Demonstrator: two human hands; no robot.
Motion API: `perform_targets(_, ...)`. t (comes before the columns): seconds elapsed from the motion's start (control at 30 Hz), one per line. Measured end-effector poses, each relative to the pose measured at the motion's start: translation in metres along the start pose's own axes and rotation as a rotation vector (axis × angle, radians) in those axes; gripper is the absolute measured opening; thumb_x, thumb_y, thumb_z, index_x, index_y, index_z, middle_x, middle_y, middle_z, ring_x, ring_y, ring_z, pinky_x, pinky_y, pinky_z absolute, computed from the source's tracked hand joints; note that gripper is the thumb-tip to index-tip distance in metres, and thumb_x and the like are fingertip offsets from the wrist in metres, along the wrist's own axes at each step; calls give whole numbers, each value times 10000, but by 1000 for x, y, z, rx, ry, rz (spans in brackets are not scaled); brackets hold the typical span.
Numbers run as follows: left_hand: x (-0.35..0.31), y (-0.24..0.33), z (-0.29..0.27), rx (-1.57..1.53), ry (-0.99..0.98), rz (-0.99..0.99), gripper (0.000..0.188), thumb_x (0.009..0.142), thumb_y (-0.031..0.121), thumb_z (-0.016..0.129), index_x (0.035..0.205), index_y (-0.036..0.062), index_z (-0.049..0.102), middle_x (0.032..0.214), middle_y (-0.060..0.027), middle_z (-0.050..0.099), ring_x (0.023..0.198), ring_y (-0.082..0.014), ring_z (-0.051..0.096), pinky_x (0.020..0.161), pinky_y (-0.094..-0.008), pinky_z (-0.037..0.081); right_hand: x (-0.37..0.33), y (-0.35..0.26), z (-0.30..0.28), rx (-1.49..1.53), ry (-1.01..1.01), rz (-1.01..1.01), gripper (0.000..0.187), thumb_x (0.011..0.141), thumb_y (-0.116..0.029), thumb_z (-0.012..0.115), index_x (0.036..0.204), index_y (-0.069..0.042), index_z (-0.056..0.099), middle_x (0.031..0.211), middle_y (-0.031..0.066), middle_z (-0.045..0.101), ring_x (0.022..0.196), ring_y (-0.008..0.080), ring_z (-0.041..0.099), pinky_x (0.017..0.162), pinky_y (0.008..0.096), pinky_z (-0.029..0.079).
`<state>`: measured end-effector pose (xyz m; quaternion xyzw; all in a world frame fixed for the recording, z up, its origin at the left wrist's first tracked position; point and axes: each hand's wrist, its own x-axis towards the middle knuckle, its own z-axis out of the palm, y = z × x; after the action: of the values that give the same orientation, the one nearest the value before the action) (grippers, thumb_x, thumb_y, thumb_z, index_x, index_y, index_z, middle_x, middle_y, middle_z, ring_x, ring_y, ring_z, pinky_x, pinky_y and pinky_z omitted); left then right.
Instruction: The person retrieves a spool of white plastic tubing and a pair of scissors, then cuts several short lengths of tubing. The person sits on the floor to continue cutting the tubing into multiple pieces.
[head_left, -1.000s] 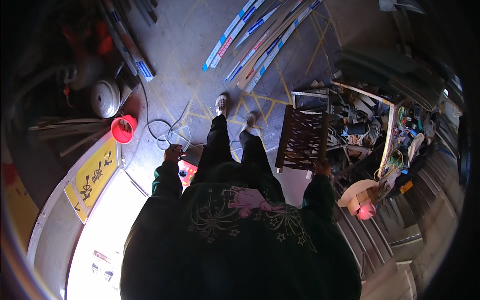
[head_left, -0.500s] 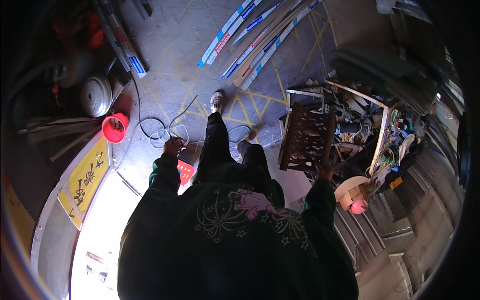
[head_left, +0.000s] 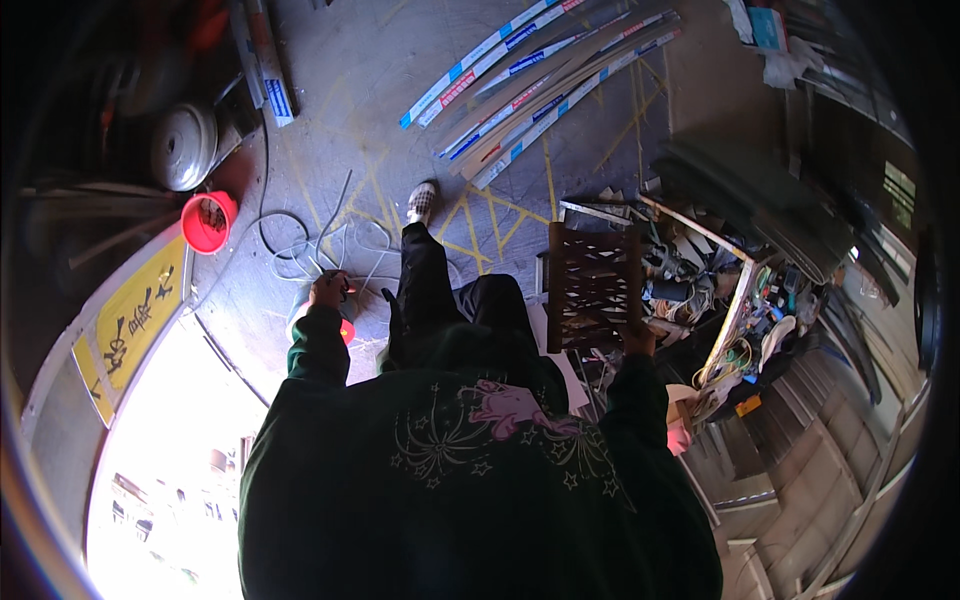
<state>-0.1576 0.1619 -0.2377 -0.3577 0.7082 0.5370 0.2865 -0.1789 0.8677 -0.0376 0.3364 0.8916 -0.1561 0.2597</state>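
I judge the pick-up done: the right hand (head_left: 638, 340) has its fingers wrapped on the dark lattice frame (head_left: 596, 288), at the person's right, not set down. Left-hand (head_left: 327, 290) fingers, by a partly hidden red object (head_left: 347, 331), I cannot tell.

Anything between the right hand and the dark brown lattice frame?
Nothing visible. The right hand holds the dark brown lattice frame at its near right corner, with no other object between them. The cluttered metal rack is off to the frame's right, not in between.
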Motion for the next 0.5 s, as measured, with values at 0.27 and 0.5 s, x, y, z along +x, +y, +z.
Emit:
perform_targets(0.27, -36, 13, 30, -62, -36, -53, 279, 924, 216, 577, 1016, -15, 705, 755, -63, 687, 682, -160, 668, 623, -300, 502, 25, -13, -1, -265, -68, -79, 515, 767, -473, 676, 1086, -70, 699, 1044, 251, 696, 999, 404, 675, 755, 518, 551)
perform_targets(0.5, -65, 24, 33, -203, 60, -8, 279, 977, 222, 555, 1091, -2, 674, 813, -77, 710, 667, -147, 664, 584, -276, 484, 52, 1, 28, -327, -354, -40, 502, 889, -472, 590, 1219, -95, 622, 1125, 238, 676, 1023, 423, 658, 864, 538, 530)
